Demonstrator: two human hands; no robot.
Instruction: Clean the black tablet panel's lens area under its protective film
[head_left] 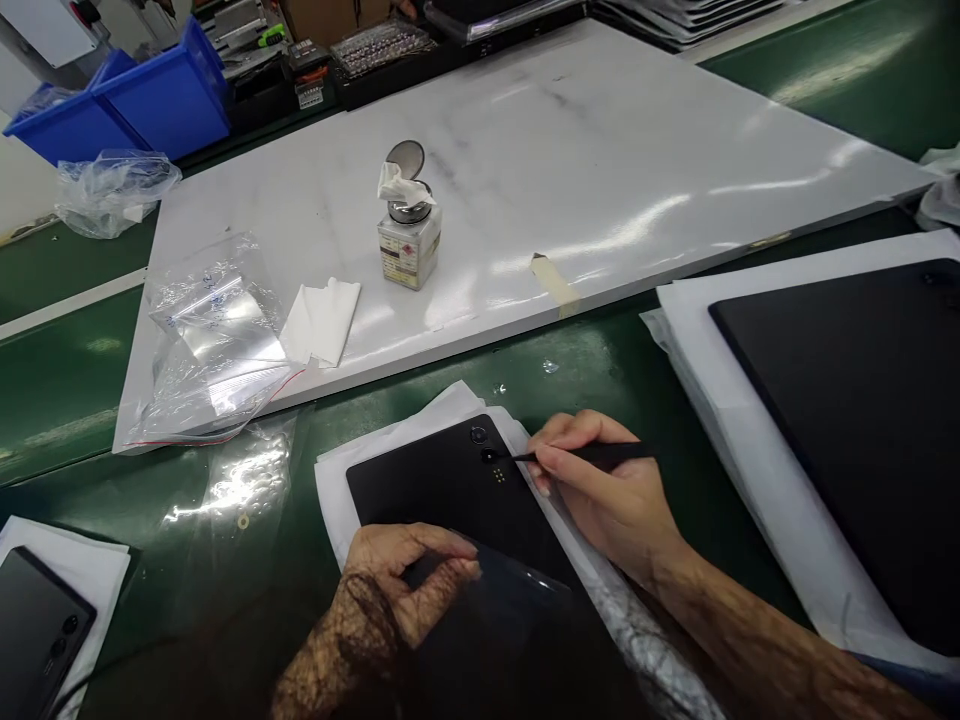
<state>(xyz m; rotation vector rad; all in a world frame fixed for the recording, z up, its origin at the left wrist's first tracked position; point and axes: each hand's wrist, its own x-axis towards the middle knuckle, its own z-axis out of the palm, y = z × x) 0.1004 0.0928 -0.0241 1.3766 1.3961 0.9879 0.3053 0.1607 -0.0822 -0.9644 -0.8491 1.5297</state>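
Note:
A black tablet (pixel 431 475) lies back side up in front of me on white wrapping sheets (pixel 336 500). My right hand (pixel 611 490) grips black tweezers (pixel 619 452) like a pen. Their tip is at the lower camera lens (pixel 489 456), under a second round lens (pixel 478 435). Whether the tip holds anything is too small to see. Over the tablet's lower part, my left hand (pixel 405 575) pinches a clear plastic film (pixel 517 575) between thumb and forefinger. My forearms and the film cover part of the tablet.
Wrapped tablets lie at the right (pixel 840 400) and far left (pixel 37 620). On the white board (pixel 570 150) stand a square dispenser bottle (pixel 410 250), a folded wipe (pixel 321 320) and a clear plastic bag (pixel 217 340). Blue bins (pixel 150 100) are at the back left.

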